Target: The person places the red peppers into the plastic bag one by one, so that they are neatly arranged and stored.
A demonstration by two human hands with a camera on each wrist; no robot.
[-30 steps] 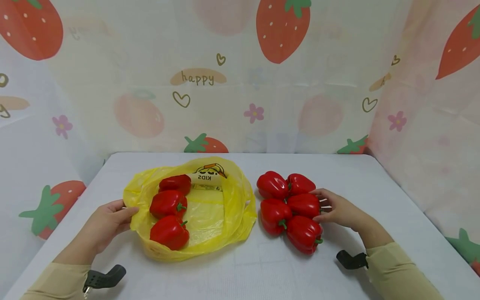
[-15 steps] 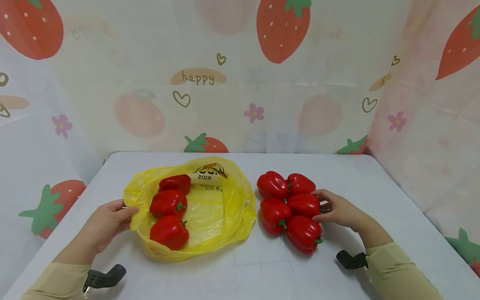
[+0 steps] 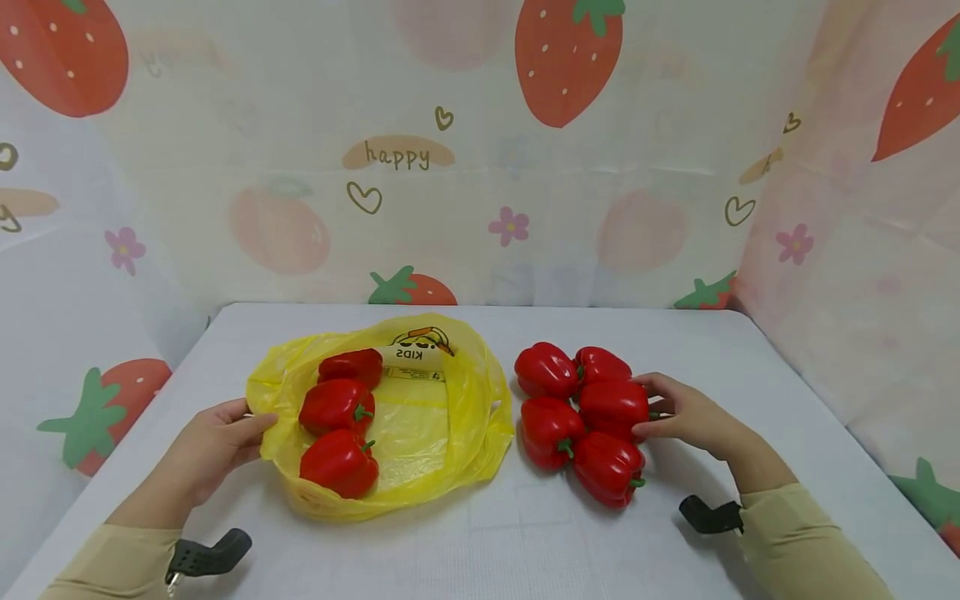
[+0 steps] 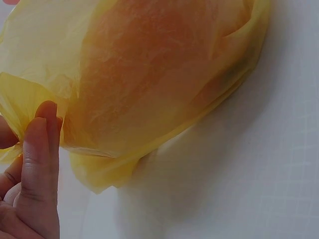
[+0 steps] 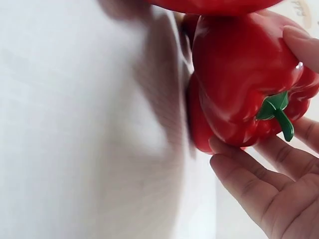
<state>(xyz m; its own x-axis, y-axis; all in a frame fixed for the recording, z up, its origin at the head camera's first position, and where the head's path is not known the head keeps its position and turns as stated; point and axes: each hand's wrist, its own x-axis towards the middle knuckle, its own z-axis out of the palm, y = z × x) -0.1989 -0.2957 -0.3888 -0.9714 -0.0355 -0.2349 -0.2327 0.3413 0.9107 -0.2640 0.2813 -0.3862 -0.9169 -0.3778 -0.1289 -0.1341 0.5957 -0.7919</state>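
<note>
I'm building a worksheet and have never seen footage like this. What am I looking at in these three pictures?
No robot here: a person works with two bare hands. The wide picture comes from a camera worn on the head; the two close ones come from cameras on the wrists, each watching its own hand. On the white table lies an open yellow plastic bag with three red peppers visible inside. The left hand pinches its rim. To the right are five more red peppers; the right hand grips one pepper of these near its green stem.
</note>
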